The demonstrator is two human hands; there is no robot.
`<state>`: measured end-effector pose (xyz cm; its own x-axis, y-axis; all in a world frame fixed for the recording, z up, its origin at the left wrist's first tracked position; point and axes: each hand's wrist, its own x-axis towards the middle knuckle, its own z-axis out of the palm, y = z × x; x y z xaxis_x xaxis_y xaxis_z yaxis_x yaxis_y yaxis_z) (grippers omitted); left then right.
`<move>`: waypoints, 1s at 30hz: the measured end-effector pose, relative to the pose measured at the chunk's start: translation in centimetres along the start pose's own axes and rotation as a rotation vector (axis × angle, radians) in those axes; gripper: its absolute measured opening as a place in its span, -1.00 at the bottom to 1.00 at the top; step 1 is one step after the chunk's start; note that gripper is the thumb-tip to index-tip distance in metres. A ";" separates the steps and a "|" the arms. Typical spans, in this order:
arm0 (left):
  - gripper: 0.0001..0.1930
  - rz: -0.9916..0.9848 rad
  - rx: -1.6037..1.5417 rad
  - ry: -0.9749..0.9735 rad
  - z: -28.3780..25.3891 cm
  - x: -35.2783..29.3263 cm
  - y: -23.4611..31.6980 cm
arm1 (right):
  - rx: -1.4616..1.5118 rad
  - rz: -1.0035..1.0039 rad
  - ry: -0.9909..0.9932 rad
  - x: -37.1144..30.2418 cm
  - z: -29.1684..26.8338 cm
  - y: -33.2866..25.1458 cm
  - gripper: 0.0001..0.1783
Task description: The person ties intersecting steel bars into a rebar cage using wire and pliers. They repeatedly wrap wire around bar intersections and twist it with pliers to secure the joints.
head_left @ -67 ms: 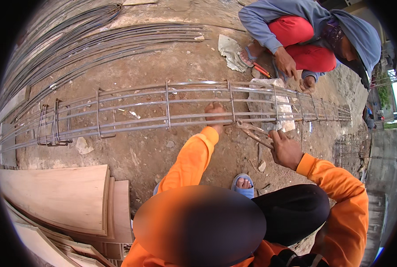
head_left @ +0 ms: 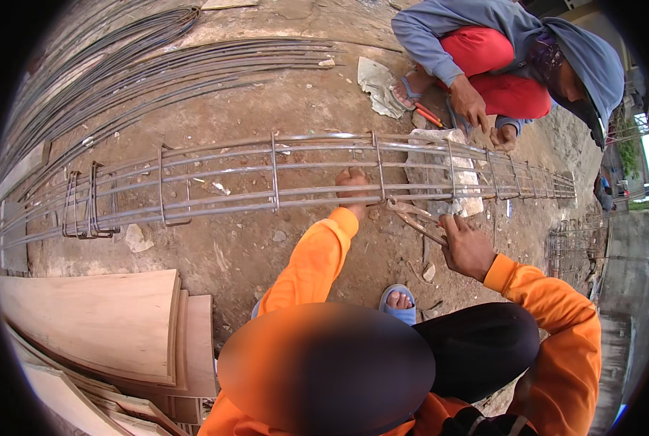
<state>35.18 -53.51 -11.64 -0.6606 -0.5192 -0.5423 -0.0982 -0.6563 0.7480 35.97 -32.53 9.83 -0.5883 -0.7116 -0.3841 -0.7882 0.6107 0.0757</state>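
A long rebar cage [head_left: 324,193] lies across in front of me, its lengthwise bars joined by square stirrups [head_left: 274,173]. My left hand [head_left: 353,182] is closed among the near bars, just left of a stirrup. Bars pass across it, so what its fingers hold is hidden. My right hand [head_left: 468,247] is wrapped round the handles of a pair of pincers [head_left: 417,215]. The jaws meet the lower near bar at the corner of that same stirrup, close to my left hand. Any tie wire at the jaws is too small to make out.
A co-worker [head_left: 477,65] squats across the cage, hands near its far side, beside red-handled pliers [head_left: 427,115]. A concrete block [head_left: 468,178] sits under the cage. Loose rebar [head_left: 215,62] lies far left; plywood sheets [head_left: 91,312] are stacked near left.
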 end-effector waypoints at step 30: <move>-0.81 0.898 0.978 -0.262 -8.3 -12.9 7.7 | 1.437 -0.119 -0.363 5.0 13.6 1.5 -0.64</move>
<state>49.15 -56.41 -2.02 -0.8863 -0.3689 0.2799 0.0262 0.5635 0.8257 34.29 -30.43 -4.46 -0.2883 -0.7892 -0.5423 0.1491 0.5224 -0.8395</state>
